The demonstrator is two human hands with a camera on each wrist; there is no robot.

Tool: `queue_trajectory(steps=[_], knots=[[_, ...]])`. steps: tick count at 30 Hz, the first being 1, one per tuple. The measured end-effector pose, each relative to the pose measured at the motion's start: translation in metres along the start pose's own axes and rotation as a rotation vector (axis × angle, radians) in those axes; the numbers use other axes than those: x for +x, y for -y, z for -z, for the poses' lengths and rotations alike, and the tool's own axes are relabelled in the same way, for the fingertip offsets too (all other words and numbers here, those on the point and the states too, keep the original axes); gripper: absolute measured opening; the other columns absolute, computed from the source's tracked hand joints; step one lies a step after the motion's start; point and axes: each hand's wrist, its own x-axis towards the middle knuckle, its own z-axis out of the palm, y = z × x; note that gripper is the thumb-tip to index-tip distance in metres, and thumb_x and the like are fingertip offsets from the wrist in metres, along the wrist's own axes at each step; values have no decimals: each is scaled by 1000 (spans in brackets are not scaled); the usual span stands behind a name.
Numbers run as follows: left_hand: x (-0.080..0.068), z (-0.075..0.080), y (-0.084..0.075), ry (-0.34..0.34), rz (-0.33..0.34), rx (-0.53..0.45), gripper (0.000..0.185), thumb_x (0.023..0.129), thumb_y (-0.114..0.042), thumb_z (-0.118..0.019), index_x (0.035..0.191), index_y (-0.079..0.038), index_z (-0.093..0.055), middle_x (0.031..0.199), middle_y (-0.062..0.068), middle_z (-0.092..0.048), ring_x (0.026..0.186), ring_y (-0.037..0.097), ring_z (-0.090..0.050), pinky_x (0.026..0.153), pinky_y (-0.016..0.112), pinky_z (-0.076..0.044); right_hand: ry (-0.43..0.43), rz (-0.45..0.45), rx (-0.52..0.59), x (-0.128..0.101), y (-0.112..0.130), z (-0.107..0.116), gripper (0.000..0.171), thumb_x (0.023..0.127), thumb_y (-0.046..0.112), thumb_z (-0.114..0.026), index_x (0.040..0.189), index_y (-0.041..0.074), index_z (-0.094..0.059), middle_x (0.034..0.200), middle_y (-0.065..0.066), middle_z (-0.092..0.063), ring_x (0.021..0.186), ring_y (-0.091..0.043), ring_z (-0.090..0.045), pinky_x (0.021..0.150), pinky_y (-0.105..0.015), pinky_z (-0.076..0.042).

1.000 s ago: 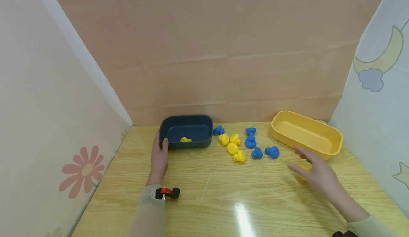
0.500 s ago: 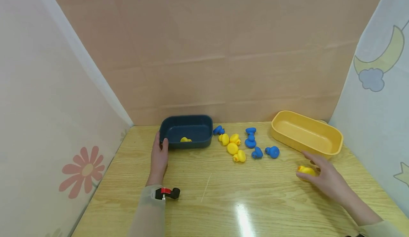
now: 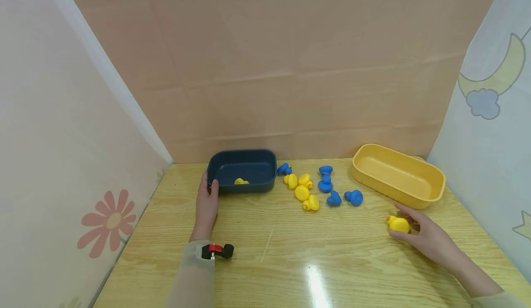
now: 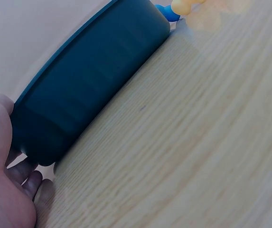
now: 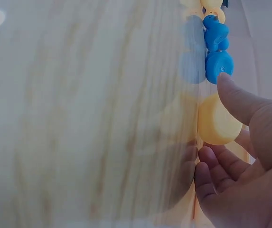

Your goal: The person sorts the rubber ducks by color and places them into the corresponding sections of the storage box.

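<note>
We close our right hand (image 3: 427, 239) on 1 yellow duck (image 3: 399, 224) on the counter (image 3: 290, 252), just below the yellow tub (image 3: 431, 192). Our left hand (image 3: 207, 204) clasps the blue tub (image 3: 265, 187). Next, we judge, comes a lift.

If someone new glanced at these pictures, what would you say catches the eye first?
Probably the right hand near the table's right edge, fingers curled round a yellow duck just in front of the empty yellow tub. Next, the scatter of yellow ducks and blue ducks mid-table. Finally, the left hand gripping the dark blue tub, which holds one duck.
</note>
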Motion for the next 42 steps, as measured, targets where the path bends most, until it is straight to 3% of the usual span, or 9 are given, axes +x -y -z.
queue_trajectory(steps=[11,19,22,29,32,36,39,42], knots=[[0,0,2,-4,8,8,70,121,-41,-45,179,-14,-17,183,12,-18,167,35,-22,132,53,-26,36,-94,-41,-1,1,3,76,97,30,-89,157,-2,-55,134,-26,-70,108,8,-53,82,-6,-41],[0,-2,1,-5,7,11,69,121,-40,-44,179,-13,-17,183,12,-18,166,35,-23,132,53,-26,34,-91,-9,-2,1,2,64,98,26,-88,150,-3,-62,144,-31,-65,107,20,-47,80,-6,-46],[0,-2,0,-6,7,6,69,121,-38,-44,179,-13,-17,183,12,-18,166,35,-23,132,53,-26,40,-105,-9,-1,2,3,62,99,27,-87,149,-3,-63,142,-30,-66,105,19,-49,79,-9,-49],[-1,-1,-2,-4,10,1,69,121,-39,-45,179,-13,-17,183,12,-19,166,36,-24,132,54,-26,30,-116,-30,4,10,3,59,101,31,-85,146,-2,-66,133,-25,-71,100,0,-62,76,-16,-52],[-1,-1,-3,-3,12,0,70,121,-41,-45,179,-13,-17,183,12,-18,166,36,-24,132,54,-26,20,-94,-34,7,18,3,57,103,31,-83,147,0,-66,133,-22,-72,106,-20,-69,78,-18,-53],[-1,-1,-3,-1,14,-1,70,121,-41,-45,179,-14,-16,183,12,-18,166,36,-23,132,54,-26,7,-81,-33,14,30,4,57,104,34,-81,148,2,-65,134,-23,-71,113,-43,-69,82,-31,-55],[-1,-1,-2,-1,11,-4,70,121,-41,-45,179,-14,-16,183,12,-18,166,36,-23,132,54,-26,-22,-54,-28,21,41,3,56,103,33,-83,146,2,-66,133,-23,-72,114,-46,-68,82,-35,-55],[-1,-2,-1,-6,6,-1,70,121,-41,-45,179,-14,-17,183,11,-18,166,35,-24,132,53,-27,-64,0,-23,30,50,-1,52,101,27,-86,143,2,-69,130,-20,-74,110,-39,-68,80,-27,-54]])
